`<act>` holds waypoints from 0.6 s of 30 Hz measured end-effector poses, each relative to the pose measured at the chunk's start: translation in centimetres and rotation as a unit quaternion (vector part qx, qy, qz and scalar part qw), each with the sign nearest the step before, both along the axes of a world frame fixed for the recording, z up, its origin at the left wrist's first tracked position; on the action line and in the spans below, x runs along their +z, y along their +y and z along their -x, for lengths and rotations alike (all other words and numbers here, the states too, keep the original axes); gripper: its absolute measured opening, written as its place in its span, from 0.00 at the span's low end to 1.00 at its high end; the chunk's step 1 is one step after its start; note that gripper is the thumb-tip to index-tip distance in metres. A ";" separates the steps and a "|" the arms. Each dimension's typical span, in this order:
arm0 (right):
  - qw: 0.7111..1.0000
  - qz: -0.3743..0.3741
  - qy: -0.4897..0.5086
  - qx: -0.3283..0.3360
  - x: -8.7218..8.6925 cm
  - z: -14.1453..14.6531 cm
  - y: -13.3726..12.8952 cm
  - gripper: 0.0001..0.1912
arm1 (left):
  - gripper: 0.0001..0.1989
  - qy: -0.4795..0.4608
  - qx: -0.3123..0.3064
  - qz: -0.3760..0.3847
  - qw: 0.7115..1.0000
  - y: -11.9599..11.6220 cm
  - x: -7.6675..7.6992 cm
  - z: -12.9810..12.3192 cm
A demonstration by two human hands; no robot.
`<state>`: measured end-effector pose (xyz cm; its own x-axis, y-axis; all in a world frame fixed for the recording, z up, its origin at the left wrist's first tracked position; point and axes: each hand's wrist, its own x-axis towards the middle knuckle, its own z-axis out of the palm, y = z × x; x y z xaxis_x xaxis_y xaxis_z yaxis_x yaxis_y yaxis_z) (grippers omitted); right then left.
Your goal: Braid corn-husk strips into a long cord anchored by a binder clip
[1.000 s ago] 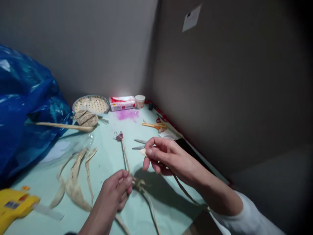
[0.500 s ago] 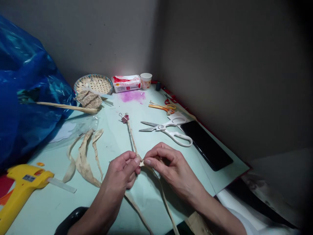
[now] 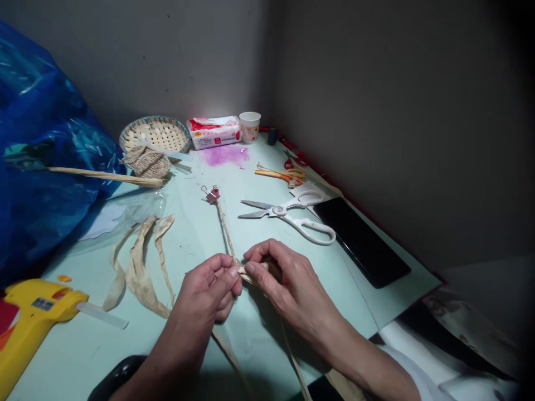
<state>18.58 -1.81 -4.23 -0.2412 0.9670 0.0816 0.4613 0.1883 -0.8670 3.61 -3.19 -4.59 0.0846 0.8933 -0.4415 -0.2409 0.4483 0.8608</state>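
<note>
A thin braided cord (image 3: pixel 226 231) of pale dried husk runs from a dark red binder clip (image 3: pixel 213 195) on the table toward my hands. My left hand (image 3: pixel 211 287) pinches the near end of the braid between thumb and fingertips. Close beside it, my right hand (image 3: pixel 278 275) is closed on a pale husk strip (image 3: pixel 247 274) where it leaves the braid. Loose strip tails hang below both hands toward the table's near edge. The fingers partly cover the spot where the strips cross.
White-handled scissors (image 3: pixel 279 211) lie beyond my right hand, beside a black phone (image 3: pixel 361 240). Loose husk pieces (image 3: pixel 144 273) and a yellow glue gun (image 3: pixel 39 309) are on the left. Behind stand a woven basket (image 3: pixel 155 133), a tissue pack (image 3: pixel 214 132), a paper cup (image 3: pixel 249 127) and a blue bag (image 3: pixel 45 139).
My right hand has drawn the husk strip slightly to the right, and more of it shows between the hands. My left hand keeps its pinch. The view has shifted a little.
</note>
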 end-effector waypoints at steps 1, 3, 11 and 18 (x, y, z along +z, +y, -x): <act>1.000 0.005 -0.001 0.012 0.0 0.0 0.0 0.04 | 0.11 -0.001 -0.002 -0.001 1.000 0.0 0.0 0.0; 1.000 0.003 -0.008 0.024 0.0 0.0 0.0 0.05 | 0.11 -0.002 -0.003 -0.001 1.000 -0.1 -0.1 0.1; 1.000 -0.019 -0.016 0.013 0.1 0.1 -0.2 0.04 | 0.12 -0.004 -0.004 0.001 1.000 0.0 -0.4 0.2; 0.998 -0.050 -0.046 0.004 -0.6 0.5 -0.5 0.04 | 0.13 0.004 -0.014 -0.013 1.000 0.2 -0.7 0.1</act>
<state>18.12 -2.30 -4.82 -0.2592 0.9532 0.1554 0.5358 0.2758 -0.7980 3.56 -3.01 -5.29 0.1054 0.9022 -0.4182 -0.2215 0.4313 0.8746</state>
